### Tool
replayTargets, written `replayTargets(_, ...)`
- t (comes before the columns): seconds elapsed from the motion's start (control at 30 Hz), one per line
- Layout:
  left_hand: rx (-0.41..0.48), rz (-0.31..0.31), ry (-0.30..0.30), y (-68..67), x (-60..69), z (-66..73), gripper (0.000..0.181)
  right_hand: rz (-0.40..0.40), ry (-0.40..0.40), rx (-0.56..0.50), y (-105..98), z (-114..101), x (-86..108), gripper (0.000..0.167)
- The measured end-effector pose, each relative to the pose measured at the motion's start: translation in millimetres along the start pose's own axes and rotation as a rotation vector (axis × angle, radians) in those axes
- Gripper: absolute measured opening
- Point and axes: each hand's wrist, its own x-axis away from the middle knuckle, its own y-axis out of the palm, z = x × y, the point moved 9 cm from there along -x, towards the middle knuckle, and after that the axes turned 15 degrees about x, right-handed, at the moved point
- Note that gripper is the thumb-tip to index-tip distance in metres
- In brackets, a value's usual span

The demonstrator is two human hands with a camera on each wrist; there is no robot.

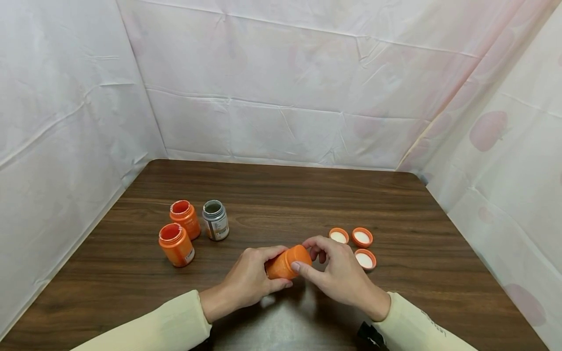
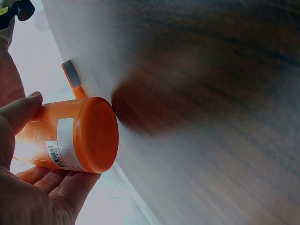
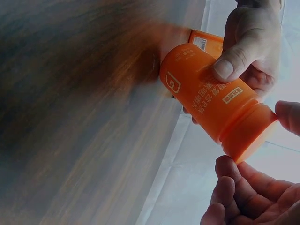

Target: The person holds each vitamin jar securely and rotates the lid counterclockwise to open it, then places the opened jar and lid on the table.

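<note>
My left hand grips the body of an orange plastic bottle, tilted with its cap end toward the right. In the left wrist view the bottle's base and a white barcode label show. The thumb and fingertips of my right hand pinch the rim of the bottle's orange cap. That cap sits on the bottle's neck, as the right wrist view also shows, where white print runs along the bottle.
At the left stand two orange bottles without caps and one grey open bottle. Three caps lie beyond and beside my right hand, white inner sides up. White curtains enclose the dark wooden table.
</note>
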Motion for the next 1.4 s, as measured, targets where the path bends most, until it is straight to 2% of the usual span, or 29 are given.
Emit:
replayTargets(0.23,-0.013,0.012,0.006,-0.5,-0.2,0.6,0.048,0.004,-0.053,0.011,-2,-3,-1.2,0.032)
replayTargets(0.4,-0.021,0.014,0.014,-0.8,-0.1,1.2,0.046,0.021,-0.117,0.031,-4,-8,-0.4,0.039)
replayTargets(0.7,-0.020,0.004,0.013,-0.7,-0.6,1.1,0.046,0.025,-0.207,0.006,-7,-14,0.6,0.050)
replayTargets(1.13,-0.018,0.005,0.023,-0.6,0.5,2.3,0.048,-0.003,-0.308,-0.050,-7,-22,3.0,0.063)
replayTargets(1.4,-0.020,0.007,0.028,-0.7,0.4,2.5,0.050,-0.009,-0.327,-0.053,-7,-24,3.9,0.070)
